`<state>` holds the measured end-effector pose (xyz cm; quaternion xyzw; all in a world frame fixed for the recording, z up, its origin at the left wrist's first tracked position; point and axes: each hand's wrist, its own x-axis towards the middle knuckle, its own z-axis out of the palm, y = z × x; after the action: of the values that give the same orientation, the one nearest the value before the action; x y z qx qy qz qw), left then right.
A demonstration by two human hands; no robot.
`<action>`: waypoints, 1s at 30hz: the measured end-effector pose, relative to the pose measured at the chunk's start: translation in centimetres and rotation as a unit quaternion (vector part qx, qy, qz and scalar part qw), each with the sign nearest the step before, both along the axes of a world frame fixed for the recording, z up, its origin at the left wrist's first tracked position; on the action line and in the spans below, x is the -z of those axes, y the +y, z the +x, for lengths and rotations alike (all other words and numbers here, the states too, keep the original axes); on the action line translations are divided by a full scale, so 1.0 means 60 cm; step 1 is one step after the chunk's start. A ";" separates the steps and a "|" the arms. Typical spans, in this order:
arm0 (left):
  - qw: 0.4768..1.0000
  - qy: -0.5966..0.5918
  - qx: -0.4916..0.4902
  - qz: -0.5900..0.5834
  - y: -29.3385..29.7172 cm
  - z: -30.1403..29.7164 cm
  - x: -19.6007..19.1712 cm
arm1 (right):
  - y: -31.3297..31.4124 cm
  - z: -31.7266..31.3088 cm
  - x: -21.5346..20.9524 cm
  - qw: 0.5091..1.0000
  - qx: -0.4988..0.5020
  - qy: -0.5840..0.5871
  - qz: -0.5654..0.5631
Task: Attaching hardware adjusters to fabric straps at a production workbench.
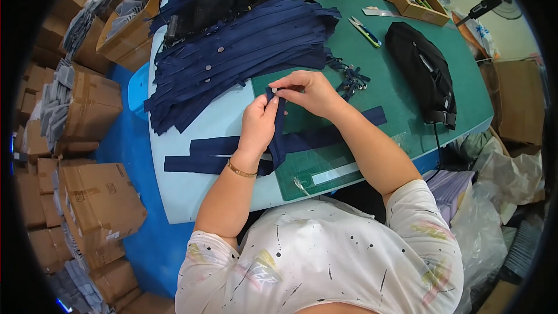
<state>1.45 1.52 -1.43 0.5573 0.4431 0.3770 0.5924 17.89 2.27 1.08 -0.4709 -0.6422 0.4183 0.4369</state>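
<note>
Near the table's front, my left hand [258, 125] is closed on the upper end of a navy fabric strap [278, 136], with its thumb pressed near the tip. My right hand [314, 93] meets it there, thumb and finger pinching a small round metal button [274, 89] against the strap end. How far the button is fixed to the cloth cannot be made out. Below the hands the strap hangs down and folds over. Other navy strips [200, 164] lie flat beneath my wrists. Just beyond my right hand sits a small heap of metal clasps with short navy tabs [353, 83].
A large pile of navy strips [244, 43] covers the far left of the table. On the green mat [372, 75] lie thread snips [365, 32] and a black pouch-shaped bag [421, 72]. A wooden box [415, 1] and a fan [494, 0] stand behind. Cardboard cartons [99, 203] line the left.
</note>
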 end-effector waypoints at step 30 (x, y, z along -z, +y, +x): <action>0.994 -0.075 0.043 -0.068 -0.009 0.003 -0.031 | -0.004 0.013 -0.008 0.996 0.011 0.076 -0.048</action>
<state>1.60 0.97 0.44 0.5045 0.3978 0.3603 0.6763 18.68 2.05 1.56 -0.4646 -0.5813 0.4784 0.4663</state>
